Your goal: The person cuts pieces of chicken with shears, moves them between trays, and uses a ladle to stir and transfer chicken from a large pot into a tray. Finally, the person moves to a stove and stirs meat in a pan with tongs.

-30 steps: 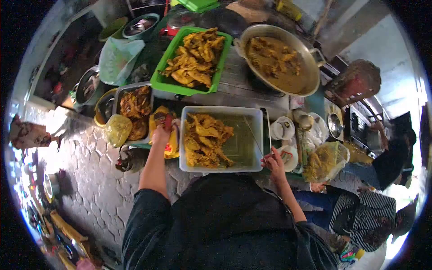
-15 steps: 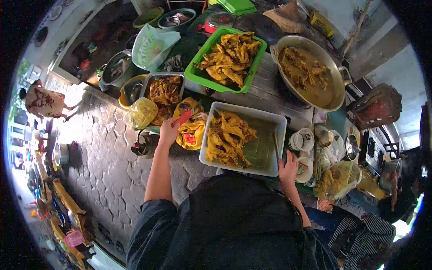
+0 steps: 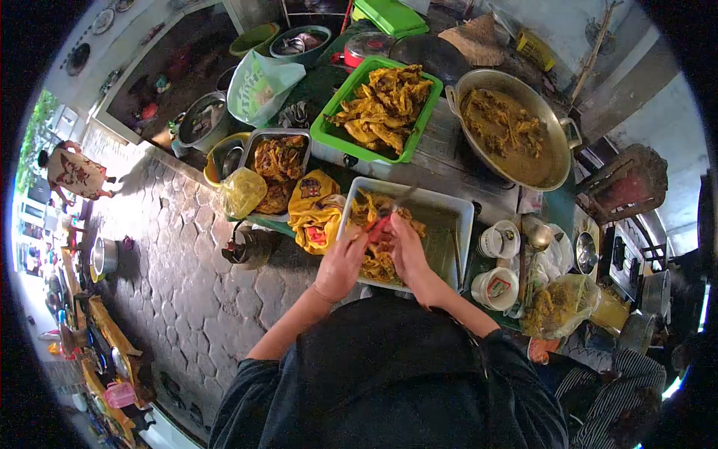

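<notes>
Both hands meet above the white tray, over its yellow chicken pieces. My left hand is closed at the end of a red-handled tool; its grey blade looks blurred beyond the fingers. My right hand has its fingers bent against the other side of the red handle, and whether it grips the handle or a piece of chicken is hard to see. Thin yellowish liquid lies in the right half of the tray. A yellow cloth is bunched just left of the tray.
Beyond the tray stand a green basket of chicken and a large pan of brown liquid. A metal tray of meat is at the left. White tubs and a bagged food are at right. A person stands far left.
My left hand has moved right from the yellow cloth with the red-handled tool. My right hand has left the tray's right edge and come over the chicken beside it.
</notes>
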Demonstrator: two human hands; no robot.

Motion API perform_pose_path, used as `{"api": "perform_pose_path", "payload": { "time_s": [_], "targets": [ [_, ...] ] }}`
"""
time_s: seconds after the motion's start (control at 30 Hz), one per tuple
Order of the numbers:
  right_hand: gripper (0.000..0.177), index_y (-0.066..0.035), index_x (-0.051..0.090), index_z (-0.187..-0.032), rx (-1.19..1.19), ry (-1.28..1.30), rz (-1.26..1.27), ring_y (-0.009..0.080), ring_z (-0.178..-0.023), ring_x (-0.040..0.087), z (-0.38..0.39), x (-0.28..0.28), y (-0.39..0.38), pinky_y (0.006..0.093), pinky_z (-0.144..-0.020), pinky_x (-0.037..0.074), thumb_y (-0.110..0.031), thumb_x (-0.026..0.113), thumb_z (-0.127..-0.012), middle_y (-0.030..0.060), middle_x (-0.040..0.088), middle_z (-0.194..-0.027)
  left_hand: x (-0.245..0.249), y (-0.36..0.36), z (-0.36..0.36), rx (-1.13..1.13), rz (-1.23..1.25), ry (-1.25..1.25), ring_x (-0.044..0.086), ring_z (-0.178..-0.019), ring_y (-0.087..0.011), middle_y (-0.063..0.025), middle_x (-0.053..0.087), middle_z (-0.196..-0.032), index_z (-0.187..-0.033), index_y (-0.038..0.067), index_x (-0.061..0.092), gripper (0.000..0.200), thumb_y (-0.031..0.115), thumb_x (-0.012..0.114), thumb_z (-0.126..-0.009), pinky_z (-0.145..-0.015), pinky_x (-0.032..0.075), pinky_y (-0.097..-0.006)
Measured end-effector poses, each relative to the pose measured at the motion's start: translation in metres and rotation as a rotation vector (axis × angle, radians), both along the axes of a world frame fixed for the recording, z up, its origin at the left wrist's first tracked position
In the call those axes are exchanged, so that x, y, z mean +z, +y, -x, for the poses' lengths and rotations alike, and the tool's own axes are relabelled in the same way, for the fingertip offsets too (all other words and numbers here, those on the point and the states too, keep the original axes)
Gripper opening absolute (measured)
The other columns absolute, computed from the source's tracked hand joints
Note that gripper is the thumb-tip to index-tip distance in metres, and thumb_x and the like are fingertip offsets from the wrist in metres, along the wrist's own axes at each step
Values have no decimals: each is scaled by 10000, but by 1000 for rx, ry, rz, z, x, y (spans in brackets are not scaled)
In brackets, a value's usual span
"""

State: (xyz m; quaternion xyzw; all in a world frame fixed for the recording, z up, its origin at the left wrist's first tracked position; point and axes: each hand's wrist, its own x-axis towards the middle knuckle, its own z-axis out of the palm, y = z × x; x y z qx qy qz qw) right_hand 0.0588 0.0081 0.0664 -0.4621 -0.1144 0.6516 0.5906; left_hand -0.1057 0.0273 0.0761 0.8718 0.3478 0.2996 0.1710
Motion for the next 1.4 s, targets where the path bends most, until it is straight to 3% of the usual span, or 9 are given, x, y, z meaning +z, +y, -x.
{"api": "perform_pose_path", "payload": {
  "time_s": [0.1, 0.3, 0.37, 0.4, 0.63, 0.73, 0.83, 1.13, 1.4],
  "targets": [
    [253, -55, 542, -986, -76, 3, -58, 138, -698, 589, -12, -18, 8, 270, -625, 479, -298, 523, -914, 41, 598, -808, -1, -6, -6, -72, -76, 35, 541, -996, -330, -183, 488, -1147, -1140, -21, 513, 333, 58, 549, -818, -808, 476, -369],
    [219, -30, 565, -971, -70, -186, -30, 154, -720, 598, -25, -28, 7, 292, -678, 483, -236, 501, -930, 70, 617, -827, -9, -14, -25, -39, 280, -188, 579, -931, -285, -166, 479, -1178, -1334, 27, 349, 497, 155, 547, -897, -743, 502, -384],
    [228, -29, 563, -985, -1, -229, -52, 153, -728, 598, -27, -27, 4, 297, -690, 482, -243, 508, -928, 74, 616, -834, -8, -11, -26, -143, 1480, -691, 600, -773, -180, -110, 511, -1121, -1389, 49, 267, 523, 229, 481, -947, -632, 510, -313],
    [239, -28, 561, -999, 59, -272, -77, 152, -736, 598, -27, -26, 3, 301, -703, 481, -250, 514, -925, 77, 616, -841, -6, -13, -29, -61, 1548, -724, 572, -651, -122, -63, 559, -981, -1372, 50, 303, 460, 240, 425, -972, -566, 484, -256],
    [213, -41, 545, -954, -186, -294, -14, 135, -727, 584, -38, -27, 3, 298, -653, 491, -251, 526, -920, 45, 589, -807, -22, -7, -32, 14, 1359, -504, 523, -606, -95, -25, 564, -764, -1326, 54, 373, 387, 196, 415, -969, -511, 439, -241],
    [222, -72, 535, -935, -88, -393, -6, 83, -614, 353, -50, -41, 9, 289, -561, 315, -288, 566, -894, -29, 394, -704, -21, -8, -32, -67, 1362, -463, 509, -577, -92, -25, 550, -756, -1322, 56, 378, 381, 179, 420, -964, -494, 421, -237],
    [216, -67, 518, -866, -61, -439, 19, 78, -581, 324, -51, -26, 7, 271, -525, 284, -277, 558, -898, -33, 385, -687, -20, -9, -33, -74, 1336, -420, 500, -558, -93, -18, 538, -742, -1308, 52, 389, 366, 172, 416, -963, -484, 415, -232],
    [192, -46, 529, -812, 131, -528, -49, 70, -603, 325, -67, -22, 10, 268, -546, 294, -220, 558, -891, -31, 388, -661, -21, -11, -33, -98, 1349, -433, 491, -539, -91, -16, 535, -727, -1279, 40, 405, 342, 169, 418, -963, -468, 408, -232],
    [204, -20, 580, -848, 55, -452, -66, 72, -608, 370, -70, -15, 11, 249, -543, 306, -223, 588, -876, -30, 474, -709, -22, -9, -40, -76, 1306, -465, 506, -518, -84, -34, 548, -716, -1333, 65, 365, 388, 189, 401, -967, -461, 440, -229]
  ]
}}
